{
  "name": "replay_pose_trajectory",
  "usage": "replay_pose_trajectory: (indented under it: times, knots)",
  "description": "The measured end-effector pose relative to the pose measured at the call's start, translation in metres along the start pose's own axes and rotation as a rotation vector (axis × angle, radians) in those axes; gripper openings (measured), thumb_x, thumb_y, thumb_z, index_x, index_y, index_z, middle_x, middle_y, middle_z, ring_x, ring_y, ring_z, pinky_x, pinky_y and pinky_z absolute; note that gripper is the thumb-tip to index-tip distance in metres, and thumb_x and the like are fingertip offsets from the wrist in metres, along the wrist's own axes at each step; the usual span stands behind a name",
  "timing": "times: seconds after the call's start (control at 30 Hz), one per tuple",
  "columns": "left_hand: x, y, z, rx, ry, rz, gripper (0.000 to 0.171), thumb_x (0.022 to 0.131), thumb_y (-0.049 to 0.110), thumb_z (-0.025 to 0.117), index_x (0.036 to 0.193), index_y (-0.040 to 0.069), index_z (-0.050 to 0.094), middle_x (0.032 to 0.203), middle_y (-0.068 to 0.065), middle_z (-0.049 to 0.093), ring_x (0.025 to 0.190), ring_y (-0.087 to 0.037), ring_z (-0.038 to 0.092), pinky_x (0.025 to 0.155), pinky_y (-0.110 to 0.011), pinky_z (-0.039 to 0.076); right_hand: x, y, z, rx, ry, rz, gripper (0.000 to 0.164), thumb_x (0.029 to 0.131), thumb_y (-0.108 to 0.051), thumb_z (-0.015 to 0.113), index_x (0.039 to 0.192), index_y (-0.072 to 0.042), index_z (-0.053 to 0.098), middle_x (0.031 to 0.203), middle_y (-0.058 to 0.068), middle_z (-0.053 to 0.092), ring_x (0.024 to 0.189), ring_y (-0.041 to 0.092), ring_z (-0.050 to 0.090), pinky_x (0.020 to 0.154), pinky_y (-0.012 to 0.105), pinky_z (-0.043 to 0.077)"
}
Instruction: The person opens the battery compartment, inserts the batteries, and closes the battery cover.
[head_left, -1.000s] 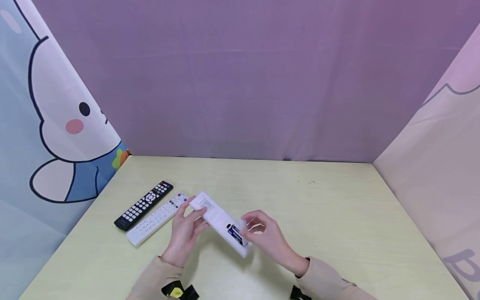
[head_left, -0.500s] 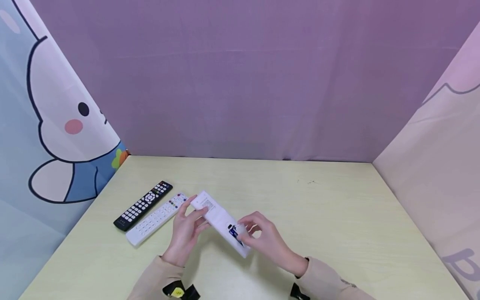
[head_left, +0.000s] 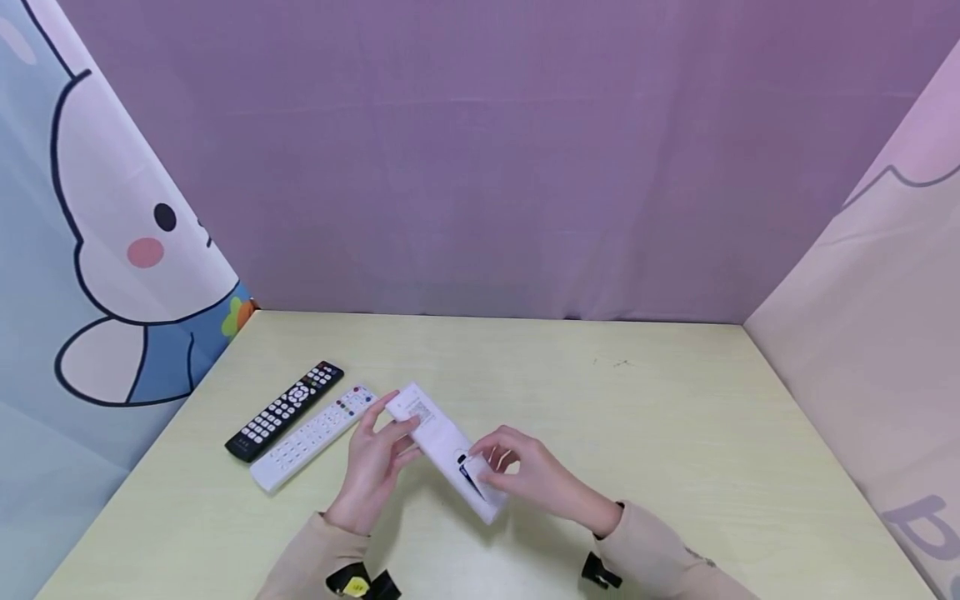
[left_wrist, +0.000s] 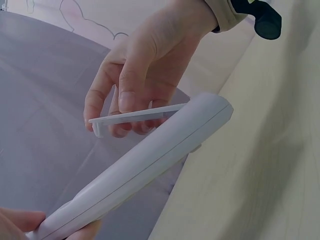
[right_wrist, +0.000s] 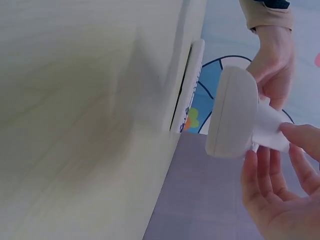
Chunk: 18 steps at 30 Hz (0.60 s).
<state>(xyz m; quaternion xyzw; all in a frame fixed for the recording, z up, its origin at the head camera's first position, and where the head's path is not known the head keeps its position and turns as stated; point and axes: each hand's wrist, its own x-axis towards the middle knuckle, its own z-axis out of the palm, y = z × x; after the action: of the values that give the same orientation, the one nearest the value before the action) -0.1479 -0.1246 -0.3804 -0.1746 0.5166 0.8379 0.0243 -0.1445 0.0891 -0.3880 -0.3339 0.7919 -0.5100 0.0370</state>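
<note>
My left hand grips one end of a white remote control, held tilted above the table with its back up. Near its lower end, the battery compartment shows a dark strip of battery. My right hand pinches the white battery cover between thumb and fingers. In the left wrist view, one end of the cover meets the remote's far end, while its tabbed end stands raised off the body. The right wrist view has the cover slanting out behind the remote's end.
On the table, left of my hands, a black remote control and a second white remote control lie side by side, buttons up. A purple cloth hangs behind the table, with printed cloths on both sides.
The right hand has tipped the battery cover down over the compartment, so less of the batteries shows. The left hand and its remote have shifted slightly right.
</note>
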Motion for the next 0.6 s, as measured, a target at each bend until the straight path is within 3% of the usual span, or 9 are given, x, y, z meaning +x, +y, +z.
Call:
replay_pose_trajectory:
  times: [0.3,0.6]
  knots:
    - [-0.0011,0.0015,0.0007,0.024,-0.022,0.009,0.055,0.081,-0.009,0.050,0.130,0.011,0.035,0.091,-0.004,0.062,0.073,-0.016,0.065,0.064,-0.025,0.056,0.0045,-0.0026,-0.0097,0.007,-0.140,0.068,0.027,0.079,0.000,0.061,0.105,-0.005,0.060,0.088,0.003,0.058,0.078,0.008,0.054,0.068,0.023,0.052]
    - [-0.0030,0.0030,0.0030,0.042,-0.033,0.006,0.056,0.080,-0.009,0.051,0.131,0.010,0.034,0.088,-0.005,0.064,0.072,-0.015,0.065,0.065,-0.028,0.056,0.0045,0.0004,-0.0068,-0.002,-0.138,0.083,0.025,0.079,-0.003,0.063,0.104,-0.005,0.063,0.087,0.004,0.056,0.078,0.012,0.053,0.066,0.024,0.052]
